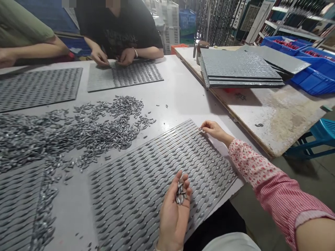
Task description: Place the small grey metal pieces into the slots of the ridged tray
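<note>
Left hand (176,205) lies palm up, fingers loosely curled, cupping a small clutch of metal pieces (180,193) above the grooved tray (146,181). Right hand (213,129) rests fingertips pinched at the tray's far corner, apparently pressing a piece into a slot; what it grips cannot be told. Risk: the cupped palm is shallow, so a tilt would likely spill pieces across filled rows. Pieces are small, shiny, tapered slugs; the tray is dull grey, ribbed with oval pockets. A loose heap (65,134) lies nearby on the smooth table (180,90).
</note>
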{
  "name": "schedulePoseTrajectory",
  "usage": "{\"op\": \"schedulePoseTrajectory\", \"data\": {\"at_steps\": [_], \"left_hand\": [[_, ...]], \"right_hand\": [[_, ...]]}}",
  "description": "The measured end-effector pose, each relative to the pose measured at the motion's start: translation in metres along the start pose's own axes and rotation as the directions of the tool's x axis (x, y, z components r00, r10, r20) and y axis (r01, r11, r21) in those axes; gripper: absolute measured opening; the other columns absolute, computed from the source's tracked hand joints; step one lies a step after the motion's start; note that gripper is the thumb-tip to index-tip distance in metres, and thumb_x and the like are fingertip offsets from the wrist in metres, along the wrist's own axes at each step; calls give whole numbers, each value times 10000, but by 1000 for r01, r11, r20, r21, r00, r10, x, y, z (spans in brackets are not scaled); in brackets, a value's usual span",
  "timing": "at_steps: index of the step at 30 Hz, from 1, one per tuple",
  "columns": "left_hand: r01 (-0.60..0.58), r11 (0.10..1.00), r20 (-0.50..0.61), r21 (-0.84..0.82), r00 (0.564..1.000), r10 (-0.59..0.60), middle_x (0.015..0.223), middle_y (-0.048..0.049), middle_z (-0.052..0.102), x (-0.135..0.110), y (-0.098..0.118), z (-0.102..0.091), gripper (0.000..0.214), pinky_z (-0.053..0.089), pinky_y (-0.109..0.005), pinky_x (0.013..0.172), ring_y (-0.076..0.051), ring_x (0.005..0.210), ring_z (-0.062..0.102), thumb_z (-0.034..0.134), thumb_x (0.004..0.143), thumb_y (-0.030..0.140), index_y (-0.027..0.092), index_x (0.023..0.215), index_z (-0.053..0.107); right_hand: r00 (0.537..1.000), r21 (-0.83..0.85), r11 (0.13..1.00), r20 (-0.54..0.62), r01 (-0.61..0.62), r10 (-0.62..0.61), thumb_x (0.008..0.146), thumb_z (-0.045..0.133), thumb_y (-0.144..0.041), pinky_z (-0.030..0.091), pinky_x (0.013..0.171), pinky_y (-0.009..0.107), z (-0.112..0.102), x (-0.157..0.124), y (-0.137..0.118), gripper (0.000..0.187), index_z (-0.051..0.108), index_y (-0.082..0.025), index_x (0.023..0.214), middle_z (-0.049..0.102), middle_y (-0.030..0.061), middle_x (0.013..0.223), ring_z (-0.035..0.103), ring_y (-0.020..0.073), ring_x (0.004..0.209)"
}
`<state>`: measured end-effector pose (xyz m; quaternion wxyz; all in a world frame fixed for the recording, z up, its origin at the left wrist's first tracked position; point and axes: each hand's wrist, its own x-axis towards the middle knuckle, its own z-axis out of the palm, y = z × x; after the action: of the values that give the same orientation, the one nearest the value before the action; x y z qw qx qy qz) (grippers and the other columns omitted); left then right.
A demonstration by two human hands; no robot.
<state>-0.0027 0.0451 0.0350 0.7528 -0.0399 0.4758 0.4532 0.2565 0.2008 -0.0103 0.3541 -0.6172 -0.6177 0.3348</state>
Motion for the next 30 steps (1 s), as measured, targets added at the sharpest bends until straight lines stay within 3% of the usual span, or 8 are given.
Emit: {"op": "schedulePoseTrajectory", "data": {"at_steps": [2,7,11,14,19,23,27,30], "left_hand": [[4,1000,5,13,1000,-5,968,-105,594,0,1,1,231,524,-199,602,-90,714,578,479,868,117,111,1067,595],[67,997,72,-49,995,-64,615,43,410,1,0,-2,87,342,-138,365,-26,433,349,534,858,213,149,846,591],[22,1000,19,-13,1000,-21,773,-22,518,3,-2,-1,127,469,-179,510,-68,606,505,544,845,177,130,942,611],[9,1000,13,8,1000,-9,873,-68,552,2,-2,0,206,494,-205,564,-91,678,532,515,844,116,114,1028,609],[62,997,42,-40,997,-61,781,-41,534,0,-2,-2,109,452,-191,486,-68,570,464,504,840,97,126,872,604],[54,997,12,-48,999,-53,842,-67,556,0,-1,-1,135,491,-209,540,-90,641,520,497,840,91,107,902,616],[49,998,7,-43,999,-48,844,-75,570,1,-2,1,205,508,-215,565,-95,655,543,472,844,68,94,989,614],[52,998,14,-41,999,-51,798,-59,578,2,-3,1,167,489,-198,516,-82,602,530,478,837,54,113,930,603]], "right_hand": [[999,-112,993,-6,35,-36,757,469,-144,363,560,207,-4,2,3,149,603,-135,821,616,9,744,504,109,623],[977,-370,905,96,212,-190,781,517,-88,373,694,253,-10,8,-3,126,629,-142,796,609,37,767,514,148,721],[909,-439,804,303,401,-287,844,538,-110,372,758,268,-8,10,-9,126,657,-151,854,603,60,835,512,171,818],[900,-412,818,344,401,-269,814,591,-91,372,713,241,-4,12,-10,86,648,-146,848,610,34,803,518,148,763],[914,-377,862,348,339,-208,749,639,-65,350,647,213,-2,19,-5,70,655,-128,776,606,14,733,504,119,682],[908,-321,896,382,306,-173,756,623,-87,352,608,204,-7,24,0,56,660,-126,773,603,4,700,502,108,638],[871,-276,896,449,348,-200,769,613,-109,366,619,204,-8,27,1,54,659,-137,769,610,2,717,511,112,657],[874,-265,895,432,359,-223,755,629,-109,367,631,207,-6,29,2,39,656,-138,751,601,1,713,509,112,666]]}}
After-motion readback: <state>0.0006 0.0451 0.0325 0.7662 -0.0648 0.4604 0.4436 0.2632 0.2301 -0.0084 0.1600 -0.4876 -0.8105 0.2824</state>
